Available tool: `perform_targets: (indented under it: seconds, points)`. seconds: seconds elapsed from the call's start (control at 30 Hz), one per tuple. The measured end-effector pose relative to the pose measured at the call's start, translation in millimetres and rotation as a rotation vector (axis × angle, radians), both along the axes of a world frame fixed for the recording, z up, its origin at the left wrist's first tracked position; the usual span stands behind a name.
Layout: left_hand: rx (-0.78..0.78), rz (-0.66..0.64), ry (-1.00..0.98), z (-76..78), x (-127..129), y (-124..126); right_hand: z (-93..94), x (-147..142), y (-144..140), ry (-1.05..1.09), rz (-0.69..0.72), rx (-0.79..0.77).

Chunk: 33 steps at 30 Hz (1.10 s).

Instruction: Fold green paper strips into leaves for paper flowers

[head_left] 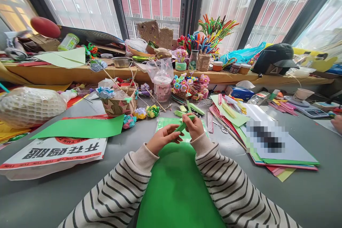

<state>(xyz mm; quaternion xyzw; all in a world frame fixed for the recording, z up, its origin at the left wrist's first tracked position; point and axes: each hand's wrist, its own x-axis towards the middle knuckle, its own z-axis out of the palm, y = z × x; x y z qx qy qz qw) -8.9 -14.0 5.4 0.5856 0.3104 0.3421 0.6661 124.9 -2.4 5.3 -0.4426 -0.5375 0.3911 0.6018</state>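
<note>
Between my two hands is a folded strip of green paper [181,127], held above the green sheet. My left hand [166,137] pinches its lower end between thumb and fingers. At the upper end, my right hand [194,125] grips the same strip with its fingertips. Under my forearms spreads a large green sheet [179,185], with a clear plastic-covered pad [161,123] at its far edge. Just beyond my hands lie more folded green paper pieces [196,109]. Scissors [221,127] and a clear ruler [210,121] rest to the right.
Stacked coloured paper [291,158] lies right, and a printed paper bag [66,153] under a green sheet [80,128] lies left. A lidded plastic cup [162,91], a flower basket [120,106] and paper flowers [153,111] stand ahead. Another person's hand [337,124] shows at the right edge.
</note>
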Motion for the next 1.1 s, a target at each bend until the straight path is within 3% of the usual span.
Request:
perform_targets:
  seconds: [0.1,0.2,0.3,0.47,0.87,0.97,1.1]
  points:
    - [0.379,0.221,0.229,-0.2,4,0,-5.4,2,6,-0.07,-0.153,-0.005]
    - [0.769,0.339,0.487,-0.8,7,0,-7.7,2,8,-0.138,-0.222,-0.023]
    - [0.898,0.367,0.677,-2.2,13,0,-7.3,1,6,-0.195,-0.245,-0.027]
    - [0.851,0.352,0.759,-3.6,19,5,-7.9,1,5,-0.241,-0.287,-0.051]
    - [0.641,0.217,0.569,-2.7,18,6,-6.5,-3,2,-0.269,-0.265,-0.075]
    - [0.51,0.194,0.47,-2.2,18,7,-7.0,-2,3,-0.248,-0.229,-0.088]
    - [0.195,0.068,0.259,-0.2,14,8,-4.0,3,4,-0.233,-0.1,-0.115]
